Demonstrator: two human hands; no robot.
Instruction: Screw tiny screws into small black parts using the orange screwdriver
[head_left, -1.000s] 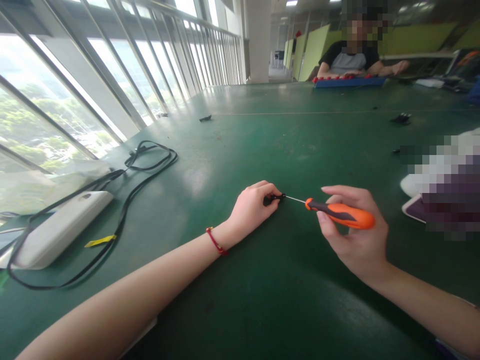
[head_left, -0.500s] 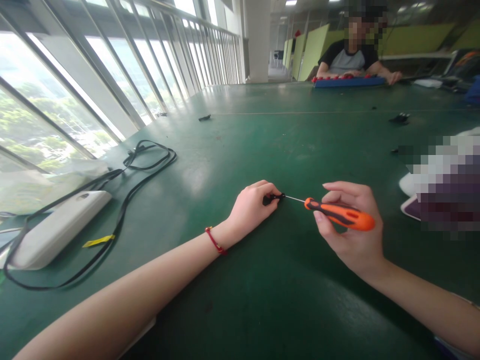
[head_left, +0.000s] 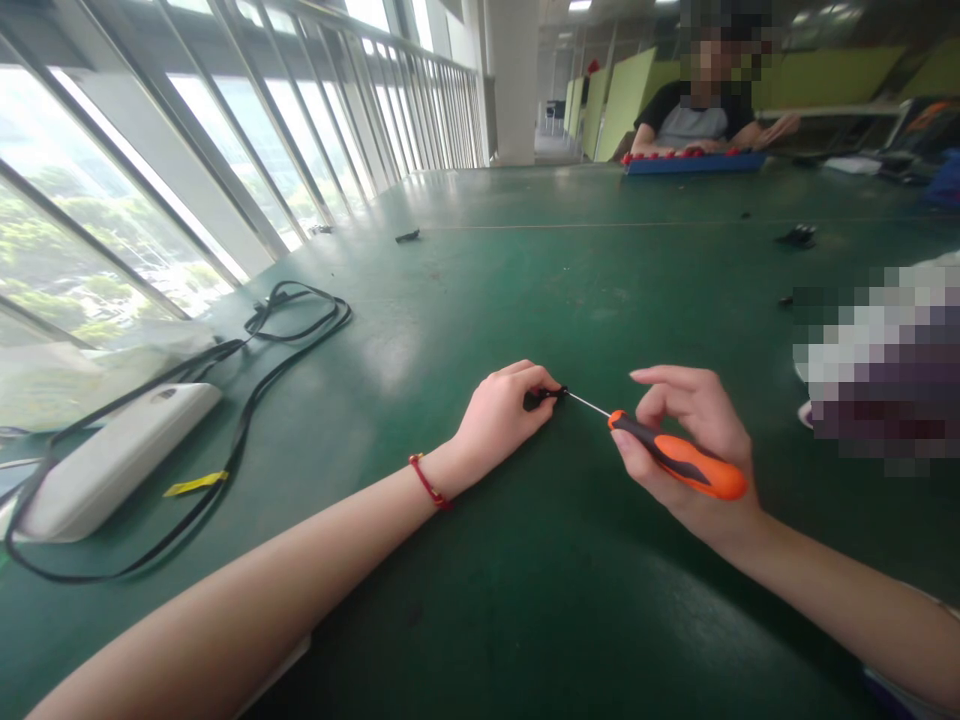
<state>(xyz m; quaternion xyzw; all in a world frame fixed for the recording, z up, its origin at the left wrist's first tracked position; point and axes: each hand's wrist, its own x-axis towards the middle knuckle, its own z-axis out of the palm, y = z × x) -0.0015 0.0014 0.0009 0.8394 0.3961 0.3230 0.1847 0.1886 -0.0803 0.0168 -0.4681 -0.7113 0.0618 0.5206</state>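
Note:
My left hand (head_left: pixel 501 408) rests on the green table (head_left: pixel 480 560), its thumb and fingers pinched round a small black part (head_left: pixel 541 397). Most of that part is hidden by the fingers, so its kind does not show. An orange and black screwdriver (head_left: pixel 679 455) lies across my right hand (head_left: pixel 705 430), gripped between thumb and fingers, with the index finger stretched out. The thin metal shaft slants up to the left, and its tip meets the black part at my left fingertips.
A white box-like device (head_left: pixel 120 460) and a looped black cable (head_left: pixel 255 400) with a yellow tag (head_left: pixel 196 485) lie at left. Small black pieces (head_left: pixel 799 236) are scattered farther back. Across the table a person (head_left: pixel 694 115) sits behind a blue tray (head_left: pixel 694 163) with red items.
My right hand has shifted slightly left, and the screwdriver's handle has swung lower, so it slants more steeply. My left hand stays put. The person's hand across the table has lifted.

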